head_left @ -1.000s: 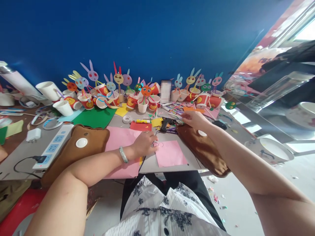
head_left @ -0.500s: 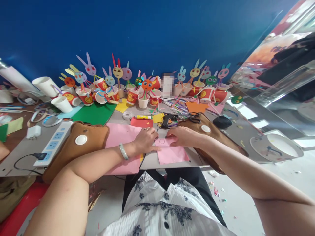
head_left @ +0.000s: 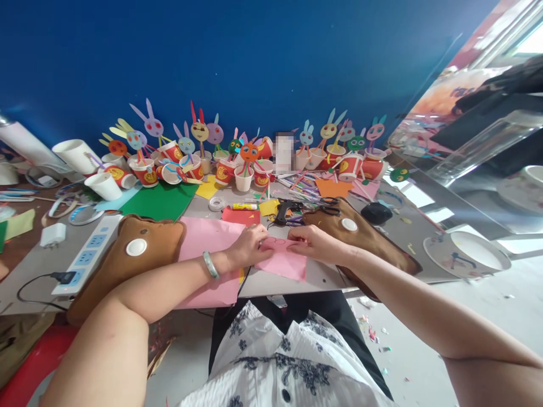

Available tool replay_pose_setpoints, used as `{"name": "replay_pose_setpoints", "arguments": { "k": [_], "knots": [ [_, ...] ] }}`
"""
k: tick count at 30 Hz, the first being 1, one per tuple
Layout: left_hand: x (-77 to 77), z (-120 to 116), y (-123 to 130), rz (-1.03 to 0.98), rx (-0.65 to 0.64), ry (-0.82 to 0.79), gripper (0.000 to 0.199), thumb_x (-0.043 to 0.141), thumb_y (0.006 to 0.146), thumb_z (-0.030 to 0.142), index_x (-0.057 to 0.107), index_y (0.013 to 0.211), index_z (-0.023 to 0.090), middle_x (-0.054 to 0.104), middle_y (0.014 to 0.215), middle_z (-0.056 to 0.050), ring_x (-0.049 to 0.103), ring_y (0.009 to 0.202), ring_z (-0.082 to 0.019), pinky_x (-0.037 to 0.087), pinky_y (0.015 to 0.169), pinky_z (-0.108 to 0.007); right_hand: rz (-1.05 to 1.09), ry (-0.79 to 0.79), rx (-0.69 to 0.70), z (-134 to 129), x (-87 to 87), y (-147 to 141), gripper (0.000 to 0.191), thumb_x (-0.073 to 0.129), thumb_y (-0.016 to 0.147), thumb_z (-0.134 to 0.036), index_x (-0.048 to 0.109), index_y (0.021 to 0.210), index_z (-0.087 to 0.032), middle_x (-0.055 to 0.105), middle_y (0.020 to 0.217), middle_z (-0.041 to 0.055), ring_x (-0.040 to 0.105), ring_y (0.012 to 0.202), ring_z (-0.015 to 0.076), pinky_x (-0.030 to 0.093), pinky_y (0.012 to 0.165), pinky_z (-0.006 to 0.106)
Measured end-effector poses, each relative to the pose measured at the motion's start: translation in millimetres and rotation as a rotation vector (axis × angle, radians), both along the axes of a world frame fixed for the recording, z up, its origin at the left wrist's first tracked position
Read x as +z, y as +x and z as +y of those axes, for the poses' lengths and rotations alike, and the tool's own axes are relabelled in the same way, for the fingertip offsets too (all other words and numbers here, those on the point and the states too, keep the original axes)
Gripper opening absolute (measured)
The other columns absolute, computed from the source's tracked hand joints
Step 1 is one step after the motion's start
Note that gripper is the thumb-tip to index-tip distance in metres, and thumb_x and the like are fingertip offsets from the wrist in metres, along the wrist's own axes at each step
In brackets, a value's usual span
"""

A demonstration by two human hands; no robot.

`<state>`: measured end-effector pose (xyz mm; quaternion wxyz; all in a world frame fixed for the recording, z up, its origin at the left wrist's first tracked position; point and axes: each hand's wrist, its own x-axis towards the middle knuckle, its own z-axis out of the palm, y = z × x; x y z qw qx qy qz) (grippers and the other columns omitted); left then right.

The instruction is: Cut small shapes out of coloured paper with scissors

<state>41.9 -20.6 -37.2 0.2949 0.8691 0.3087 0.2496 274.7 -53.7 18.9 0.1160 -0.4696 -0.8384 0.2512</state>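
A small sheet of pink paper (head_left: 283, 264) with drawn circles near its top edge is between my hands, just over the table's front part. My left hand (head_left: 248, 244) pinches its left side, fingers curled at the upper left corner. At the upper right, my right hand (head_left: 311, 243) has thumb and fingers closed on the same sheet. A larger pink sheet (head_left: 203, 291) lies under my left forearm. Beyond my hands are a black glue gun (head_left: 285, 212), a pair of scissors (head_left: 331, 206) and a yellow glue stick (head_left: 245, 207) on red paper (head_left: 237, 216).
Paper cups with rabbit-faced figures (head_left: 244, 178) line the blue wall. Brown cushions (head_left: 155, 234) lie at both sides. A power strip (head_left: 87, 254) with a plugged cable is on the left; a white round tray (head_left: 475, 251) sits right. Colored pens (head_left: 297, 183) lie behind.
The small pink sheet has shifted left and is lifted and turned between my hands. My right hand now grips its upper right edge. The camera view has moved slightly.
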Motion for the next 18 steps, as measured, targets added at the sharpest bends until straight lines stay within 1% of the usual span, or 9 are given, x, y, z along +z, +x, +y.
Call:
{"name": "replay_pose_setpoints", "arguments": {
  "k": [2,5,6,8,9,11,13,16,18],
  "knots": [
    [2.5,-2,1,-0.038,0.021,-0.080,0.027,0.066,0.073,0.019,0.041,0.062,0.019,0.052,0.077,0.000,0.050,0.075,-0.015,0.040,0.069,-0.028,0.015,-0.039,-0.010,1,2.9,2,0.029,0.060,0.086,-0.042,0.059,0.069,-0.018,0.050,0.059,-0.0036,0.042,0.058,0.0121,0.032,0.054,0.023],
    [8.1,-7,2,-0.057,0.078,-0.172,0.028,0.062,0.069,0.018,0.036,0.062,0.020,0.044,0.066,0.004,0.043,0.066,-0.012,0.032,0.060,-0.026,-0.057,-0.053,-0.074,11,15.3,13,0.040,0.059,0.089,-0.053,0.063,0.071,-0.018,0.058,0.062,-0.0015,0.048,0.060,0.0130,0.036,0.057,0.024],
    [9.9,-8,2,-0.065,0.087,-0.187,0.028,0.062,0.069,0.018,0.035,0.062,0.020,0.044,0.065,0.004,0.042,0.064,-0.012,0.031,0.059,-0.026,-0.108,-0.003,-0.156,17,20.7,19,0.039,0.056,0.092,-0.052,0.065,0.074,-0.018,0.063,0.067,0.0003,0.052,0.063,0.0141,0.038,0.059,0.024],
    [12.8,-11,3,-0.087,0.087,-0.197,0.027,0.060,0.070,0.019,0.035,0.062,0.020,0.043,0.062,0.005,0.041,0.063,-0.011,0.031,0.060,-0.026,-0.357,0.157,-0.365,31,31.1,35,0.036,0.055,0.095,-0.051,0.068,0.085,-0.019,0.071,0.081,0.0038,0.059,0.071,0.0161,0.040,0.065,0.026],
    [13.8,-12,3,-0.099,0.086,-0.200,0.026,0.059,0.071,0.019,0.034,0.062,0.020,0.043,0.061,0.005,0.041,0.062,-0.011,0.031,0.060,-0.026,-0.424,0.198,-0.433,39,35.0,45,0.032,0.055,0.096,-0.046,0.070,0.091,-0.018,0.072,0.090,0.0082,0.061,0.077,0.0188,0.040,0.067,0.028],
    [15.0,-13,3,-0.109,0.099,-0.213,0.026,0.058,0.071,0.020,0.034,0.061,0.020,0.040,0.059,0.006,0.038,0.060,-0.010,0.029,0.059,-0.026,-0.519,0.221,-0.509,56,39.1,64,0.023,0.058,0.094,-0.032,0.071,0.093,-0.012,0.072,0.101,0.0187,0.063,0.085,0.0241,0.039,0.069,0.032],
    [15.8,-12,2,-0.104,0.120,-0.232,0.029,0.061,0.071,0.021,0.033,0.061,0.021,0.038,0.058,0.006,0.036,0.058,-0.009,0.028,0.056,-0.025,-0.592,0.186,-0.510,71,38.0,80,0.020,0.066,0.089,-0.028,0.072,0.094,-0.010,0.071,0.103,0.0224,0.064,0.089,0.0270,0.039,0.071,0.033],
    [17.2,-11,0,-0.102,0.115,-0.264,0.031,0.064,0.071,0.023,0.034,0.061,0.020,0.038,0.058,0.006,0.035,0.058,-0.009,0.026,0.054,-0.024,-0.656,0.105,-0.482,85,31.1,94,0.018,0.072,0.086,-0.026,0.074,0.095,-0.010,0.071,0.102,0.0221,0.066,0.092,0.0276,0.044,0.073,0.034],
    [17.9,-10,-2,-0.118,0.104,-0.281,0.030,0.065,0.073,0.024,0.037,0.063,0.020,0.040,0.058,0.006,0.036,0.058,-0.009,0.026,0.053,-0.024,-0.677,0.056,-0.477,90,26.3,98,0.023,0.071,0.090,-0.029,0.072,0.105,-0.012,0.071,0.110,0.0179,0.067,0.096,0.0252,0.051,0.080,0.035]
  ]
}}
